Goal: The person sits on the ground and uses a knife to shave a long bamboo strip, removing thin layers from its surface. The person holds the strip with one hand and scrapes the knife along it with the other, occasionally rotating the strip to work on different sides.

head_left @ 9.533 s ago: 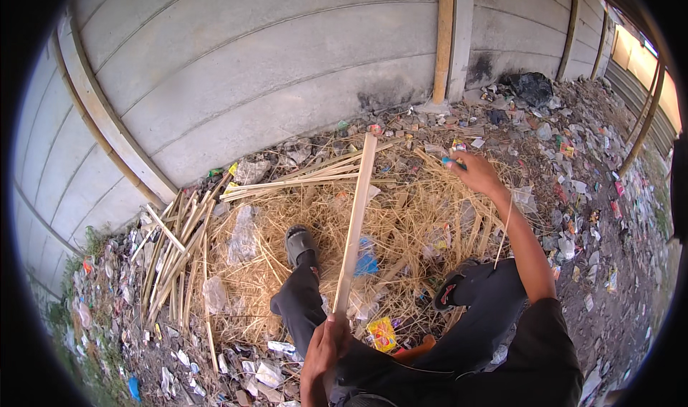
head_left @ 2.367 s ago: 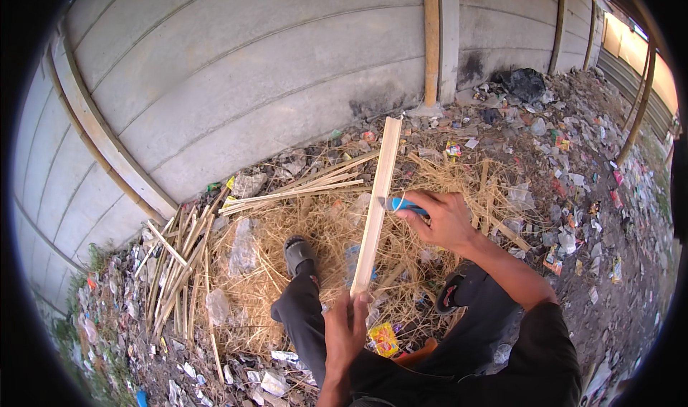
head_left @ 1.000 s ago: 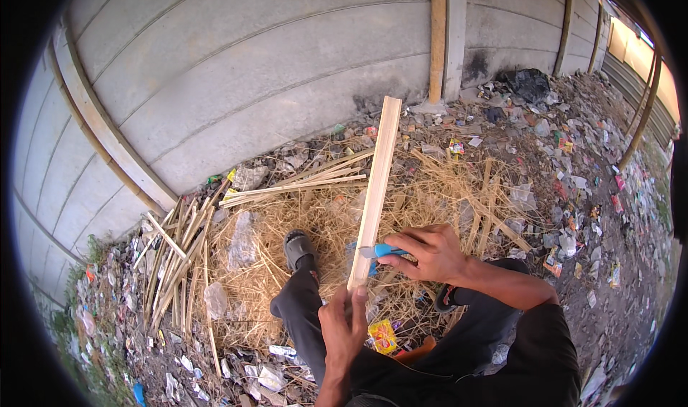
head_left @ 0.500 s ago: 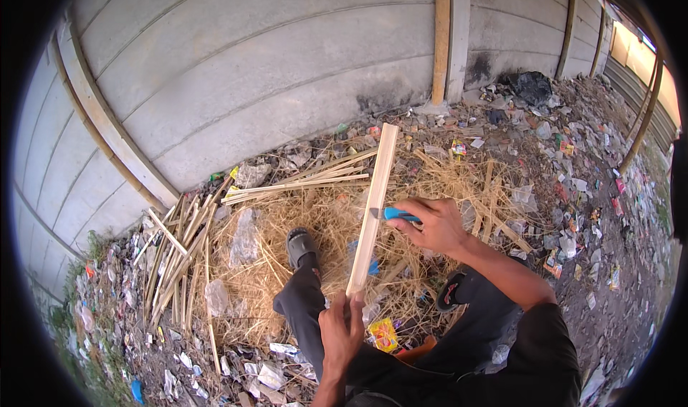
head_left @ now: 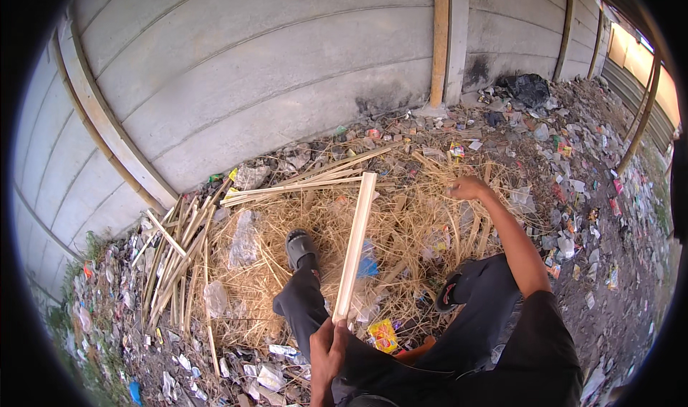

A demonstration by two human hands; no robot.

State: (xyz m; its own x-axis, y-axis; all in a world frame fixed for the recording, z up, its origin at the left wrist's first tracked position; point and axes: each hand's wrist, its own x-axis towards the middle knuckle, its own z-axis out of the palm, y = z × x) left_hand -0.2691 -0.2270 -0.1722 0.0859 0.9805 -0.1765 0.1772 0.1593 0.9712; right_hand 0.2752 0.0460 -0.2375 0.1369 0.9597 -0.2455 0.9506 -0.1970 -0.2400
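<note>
My left hand (head_left: 328, 351) grips the lower end of a pale split bamboo strip (head_left: 355, 246), closed with the thumb along it. The strip slants up and away from me, its far end free above the straw-like shavings (head_left: 408, 213). Out to the right, apart from the strip, my right hand (head_left: 470, 189) is closed. A small greyish tip shows at its fingers, likely the knife's blade; the blue handle is hidden in the hand. My legs lie to both sides, with a grey clog (head_left: 301, 248) on the left foot.
Bamboo strips are piled at the left (head_left: 175, 256), and more strips (head_left: 308, 181) lie beyond the shavings. A concrete panel wall (head_left: 287, 56) with a bamboo pole (head_left: 440, 41) stands behind. Scattered litter (head_left: 573, 192) covers the ground at right. A yellow-red wrapper (head_left: 383, 335) lies between my legs.
My right hand has moved away from the bamboo strip, to the right and farther out, taking the knife off it. The strip's far end has dropped lower and shifted slightly left.
</note>
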